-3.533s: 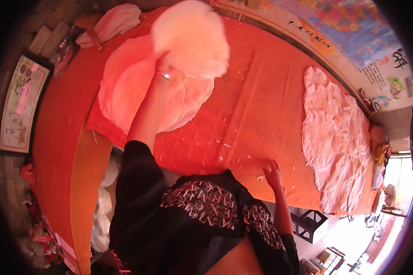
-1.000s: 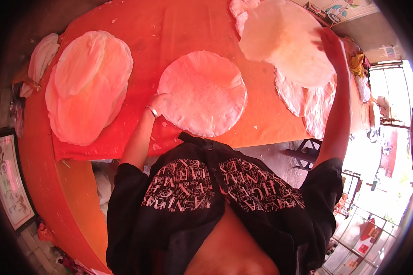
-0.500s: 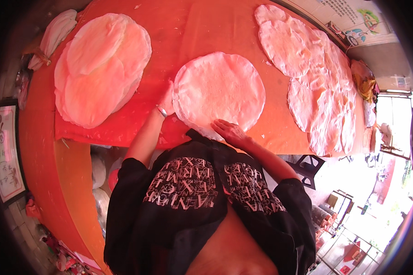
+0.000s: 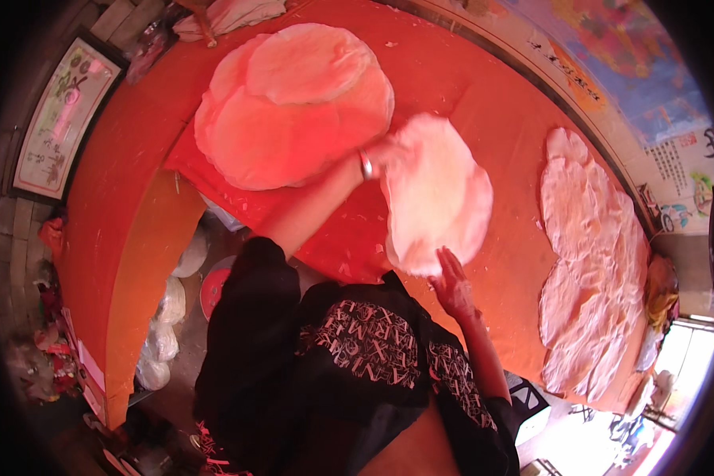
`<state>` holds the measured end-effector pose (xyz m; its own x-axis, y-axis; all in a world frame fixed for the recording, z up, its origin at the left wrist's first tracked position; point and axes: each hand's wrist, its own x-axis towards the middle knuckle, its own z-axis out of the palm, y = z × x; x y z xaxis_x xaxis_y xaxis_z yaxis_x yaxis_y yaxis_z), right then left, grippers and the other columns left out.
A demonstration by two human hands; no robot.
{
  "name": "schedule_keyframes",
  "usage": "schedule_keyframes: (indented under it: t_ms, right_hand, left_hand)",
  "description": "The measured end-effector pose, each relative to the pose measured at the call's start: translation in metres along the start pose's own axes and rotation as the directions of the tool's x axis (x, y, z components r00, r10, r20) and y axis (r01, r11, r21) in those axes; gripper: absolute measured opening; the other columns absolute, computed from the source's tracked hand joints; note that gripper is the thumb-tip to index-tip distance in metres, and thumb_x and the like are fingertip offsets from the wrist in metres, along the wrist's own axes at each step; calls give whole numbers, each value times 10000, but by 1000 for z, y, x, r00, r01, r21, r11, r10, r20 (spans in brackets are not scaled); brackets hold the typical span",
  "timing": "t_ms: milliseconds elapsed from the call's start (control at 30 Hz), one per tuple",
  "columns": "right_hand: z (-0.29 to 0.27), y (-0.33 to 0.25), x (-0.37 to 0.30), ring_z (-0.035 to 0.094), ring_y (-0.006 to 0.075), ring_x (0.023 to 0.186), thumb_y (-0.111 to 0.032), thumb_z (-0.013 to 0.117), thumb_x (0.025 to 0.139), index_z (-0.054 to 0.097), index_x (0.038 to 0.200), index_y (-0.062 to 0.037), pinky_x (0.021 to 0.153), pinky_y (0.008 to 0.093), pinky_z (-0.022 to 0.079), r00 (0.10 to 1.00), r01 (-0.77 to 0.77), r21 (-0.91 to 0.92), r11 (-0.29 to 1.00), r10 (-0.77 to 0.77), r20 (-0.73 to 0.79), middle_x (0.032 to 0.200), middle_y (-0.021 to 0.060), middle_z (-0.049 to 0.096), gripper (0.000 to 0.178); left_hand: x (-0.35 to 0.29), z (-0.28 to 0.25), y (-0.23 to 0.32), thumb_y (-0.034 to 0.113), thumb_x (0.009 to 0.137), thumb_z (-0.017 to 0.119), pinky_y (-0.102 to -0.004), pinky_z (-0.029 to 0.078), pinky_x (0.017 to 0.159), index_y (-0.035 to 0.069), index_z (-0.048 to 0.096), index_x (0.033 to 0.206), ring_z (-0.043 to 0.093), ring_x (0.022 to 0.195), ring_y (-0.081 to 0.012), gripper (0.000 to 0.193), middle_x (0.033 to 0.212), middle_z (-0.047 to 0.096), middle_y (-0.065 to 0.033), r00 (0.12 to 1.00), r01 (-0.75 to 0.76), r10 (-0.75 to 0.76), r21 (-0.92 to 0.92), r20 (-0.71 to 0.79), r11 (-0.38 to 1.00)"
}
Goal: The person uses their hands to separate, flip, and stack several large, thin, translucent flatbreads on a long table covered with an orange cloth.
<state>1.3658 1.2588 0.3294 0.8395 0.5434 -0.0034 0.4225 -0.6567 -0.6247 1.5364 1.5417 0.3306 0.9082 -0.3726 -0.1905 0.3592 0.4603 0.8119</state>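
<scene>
A thin, pale round sheet (image 4: 435,194), of a material I cannot make out, looks narrower and tilted over the orange-red table (image 4: 509,151). My left hand (image 4: 390,155), blurred by motion and wearing a silver bracelet, grips its upper left edge; the fingertips are partly hidden. At the sheet's near edge is my right hand (image 4: 454,290), its fingers stretched out flat and touching the rim. Up and to the left lies a stack of similar round sheets (image 4: 282,135), one smaller round on top, close by my left forearm.
More wrinkled pale sheets (image 4: 591,278) overlap along the table's right side. Against the left wall leans a framed picture (image 4: 67,119). Wrapped bundles (image 4: 164,343) lie below the table's near left edge. A folded pale cloth (image 4: 234,16) rests at the far left.
The sheet lay flat and round; now it is tilted and narrower. My left hand has lifted its edge, and my right hand stays near the rim. The view has swung leftward.
</scene>
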Motion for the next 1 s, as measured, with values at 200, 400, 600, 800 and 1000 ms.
schedule_keyframes:
  t_ms: [200, 400, 600, 800, 1000]
  right_hand:
    - [7, 45, 2, 432, 377, 1094, -196, 510, 837, 452, 1150, 18, 892, 403, 374, 974, -161, 38, 986, 165, -156, 1185, 229, 448, 384]
    - [27, 52, -9, 463, 392, 1050, -192, 500, 845, 465, 1122, 36, 856, 404, 400, 960, -244, 111, 963, 256, -116, 1150, 255, 462, 360]
    - [18, 65, -11, 478, 375, 1033, -206, 522, 829, 510, 1078, 7, 844, 398, 411, 949, -269, 54, 962, 274, -153, 1122, 225, 495, 327]
    - [-26, 115, 28, 513, 353, 960, -255, 527, 818, 535, 1030, -29, 787, 400, 435, 911, -331, 10, 944, 322, -257, 1072, 176, 530, 310]
    - [-76, 216, 68, 442, 354, 1072, -287, 553, 800, 473, 1111, -9, 874, 407, 382, 753, -545, -76, 835, 448, -482, 1143, 194, 479, 425]
  left_hand:
    - [-43, -111, 154, 172, 769, 591, -312, 479, 775, 51, 521, 1073, 549, 870, -175, 334, 956, 568, -53, 879, -315, 304, 31, -367, 948]
    - [-86, -271, 115, 127, 804, 539, -375, 460, 786, 40, 421, 1148, 491, 984, -246, 374, 1124, 477, -115, 520, -561, 381, 32, -765, 827]
    - [-70, -269, 25, 248, 863, 469, -422, 460, 832, 4, 376, 1128, 495, 1022, -318, 373, 1137, 461, -195, 605, -503, -103, -480, -789, 719]
    - [-17, -72, -89, 246, 872, 457, -366, 500, 733, 38, 550, 857, 585, 838, -251, 228, 855, 605, -118, 960, 210, -269, -431, -81, 878]
    - [-4, 35, -163, 241, 880, 460, -347, 528, 634, 28, 444, 976, 621, 776, -268, 234, 858, 593, -153, 853, 500, -469, 104, -226, 860]
